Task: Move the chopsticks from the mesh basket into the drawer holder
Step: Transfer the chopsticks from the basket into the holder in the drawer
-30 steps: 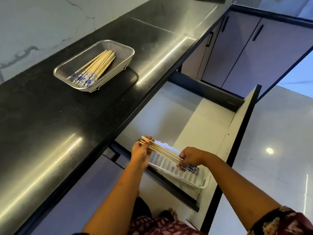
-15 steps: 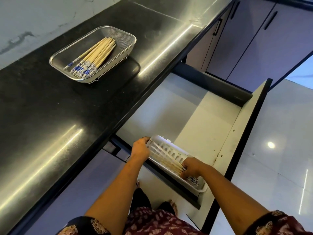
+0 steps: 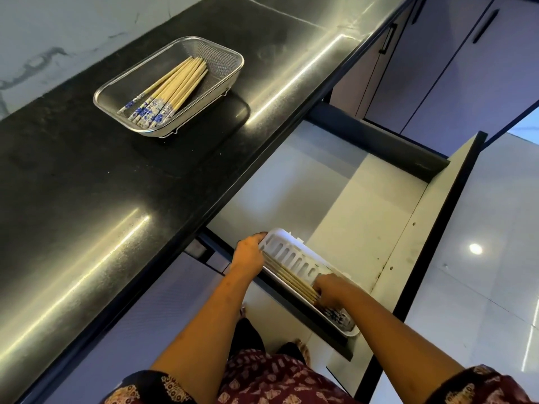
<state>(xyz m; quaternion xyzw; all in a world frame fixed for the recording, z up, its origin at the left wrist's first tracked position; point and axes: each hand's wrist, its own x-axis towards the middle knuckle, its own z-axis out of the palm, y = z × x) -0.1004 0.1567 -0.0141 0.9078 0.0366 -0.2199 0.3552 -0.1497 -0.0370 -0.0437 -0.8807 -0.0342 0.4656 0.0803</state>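
- On the black table [image 3: 87, 199] at far left: mesh basket [image 3: 221, 58] holding a loose fan of chopsticks [image 3: 172, 88], patterned blue-and-white ends toward the near corner, plain tips toward the far one. Most of the job apparently unfinished; risk of a careless grab scattering this fan, or of dragging the light basket toward the table edge.
- Below the table edge, in the open drawer [image 3: 364, 199]: left hand [image 3: 249, 255] curled over the near-left end of the white slotted holder [image 3: 294, 252], thumb side on the rim, apparently bracing it. Risk of the holder skating on the smooth drawer floor once that brace lifts.
- Inside the holder: a bundle of chopsticks in the holder [image 3: 291, 277] lying lengthwise along the near wall, patterned ends at the right end. Risk of sticks riding up over each other or over the low rim, leaving little room for the rest.
- Further right: right hand [image 3: 331, 288] with fingers bent down, pressing on the bundle; whether pinching or merely flattening, cannot tell. Risk of an abrupt lift flicking a stick out onto the floor [image 3: 481, 258].
- Drawer pulled well out: risk of bumping it with the body and jolting everything.
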